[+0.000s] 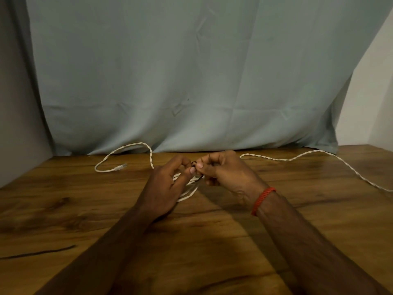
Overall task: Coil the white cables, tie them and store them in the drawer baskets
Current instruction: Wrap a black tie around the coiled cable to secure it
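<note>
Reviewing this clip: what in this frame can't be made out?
Head view:
The coiled cable: mostly under the left hand; loop count hidden.
The dark tie: the right hand and left hand pinch it; knot state unclear.
The loose cable: runs off the right edge; its end unseen.
The connector: too small to identify.
The dark strip: cut by the left edge.
The drawer baskets: not in frame.

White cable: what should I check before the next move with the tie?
1. Coiled loops of white cable held in left grip: ok.
2. The dark tie pinched by right grip: ok.
3. Tie closed round the loops: cannot tell, fingers hide it.
4. Whole cable coiled: not ok; connector end and a long stretch at right lie loose on the table.
5. Sight of drawer baskets: not ok, none in view.
6. A spare dark strip on the table, near left: ok.
</note>
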Demonstrator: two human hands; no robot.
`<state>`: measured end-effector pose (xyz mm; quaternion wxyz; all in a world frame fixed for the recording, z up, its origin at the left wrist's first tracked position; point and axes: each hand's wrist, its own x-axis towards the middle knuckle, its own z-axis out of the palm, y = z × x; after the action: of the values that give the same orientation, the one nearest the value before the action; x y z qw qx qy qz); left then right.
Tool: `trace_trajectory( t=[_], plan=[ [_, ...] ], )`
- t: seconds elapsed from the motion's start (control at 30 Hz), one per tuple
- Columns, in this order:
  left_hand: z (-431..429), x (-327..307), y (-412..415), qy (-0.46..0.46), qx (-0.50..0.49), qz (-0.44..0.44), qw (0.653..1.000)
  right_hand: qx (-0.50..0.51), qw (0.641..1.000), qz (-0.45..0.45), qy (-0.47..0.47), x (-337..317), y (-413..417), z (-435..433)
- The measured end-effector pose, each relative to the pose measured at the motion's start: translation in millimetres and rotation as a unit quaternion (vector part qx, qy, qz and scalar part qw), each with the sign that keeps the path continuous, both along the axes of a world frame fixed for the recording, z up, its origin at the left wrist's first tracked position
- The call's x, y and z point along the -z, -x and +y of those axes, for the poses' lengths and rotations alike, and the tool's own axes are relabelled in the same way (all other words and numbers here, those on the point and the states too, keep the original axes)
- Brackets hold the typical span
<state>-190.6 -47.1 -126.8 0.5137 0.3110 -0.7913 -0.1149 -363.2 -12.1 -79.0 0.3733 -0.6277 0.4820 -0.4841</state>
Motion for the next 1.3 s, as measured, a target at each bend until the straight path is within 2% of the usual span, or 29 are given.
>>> trace_trajectory(
  t=[0.1, 0.2, 0.3, 0.37, 0.6, 0.77, 0.93, 1.0, 1.13, 1.23, 1.3],
  plan=[
    [0.9, -0.8, -0.4, -0.006, -0.001, 0.008, 1.0, -0.005, 1.0, 0.009, 0.01, 0.6, 4.9, -2.1],
    [0.5, -0.1, -0.2, -0.011, 0.001, 0.005, 1.0, 0.037, 0.99, 0.111, 0.082, 2.7, 7.5, -5.8],
    [0.2, 0.6, 0.1, -0.012, 0.004, 0.012, 1.0, 0.073, 0.961, 0.226, 0.14, -0.1, 7.0, -4.3],
    [0.7, 0.5, 0.7, -0.017, 0.009, 0.016, 1.0, 0.079, 0.949, 0.262, 0.155, -1.8, 6.8, -4.0],
    [-0.3, 1.4, 2.1, -0.014, 0.02, 0.013, 1.0, 0.08, 0.935, 0.298, 0.176, -0.6, 6.8, -1.5],
    [-4.6, 1.6, 1.4, 0.042, -0.03, -0.012, 0.999, 0.113, 0.912, 0.328, 0.219, 3.2, 2.4, -0.3],
    [-5.0, -0.1, 1.4, 0.043, -0.027, -0.01, 0.999, 0.116, 0.896, 0.354, 0.243, 7.2, -2.3, 1.9],
    [-5.1, -0.6, 2.0, 0.033, -0.016, 0.002, 0.999, 0.112, 0.901, 0.341, 0.246, 6.3, -1.7, 1.6],
    [-4.9, -0.9, 2.5, 0.014, -0.003, 0.03, 0.999, 0.079, 0.939, 0.256, 0.214, 0.9, 4.7, -1.2],
    [-1.0, -1.2, 3.3, -0.005, 0.002, 0.05, 0.999, 0.035, 0.979, 0.141, 0.141, -1.9, 7.4, -0.8],
    [0.2, -1.0, 3.5, -0.016, 0.004, 0.066, 0.998, 0.001, 0.994, 0.055, 0.094, -1.4, 6.5, -1.2]
  ],
)
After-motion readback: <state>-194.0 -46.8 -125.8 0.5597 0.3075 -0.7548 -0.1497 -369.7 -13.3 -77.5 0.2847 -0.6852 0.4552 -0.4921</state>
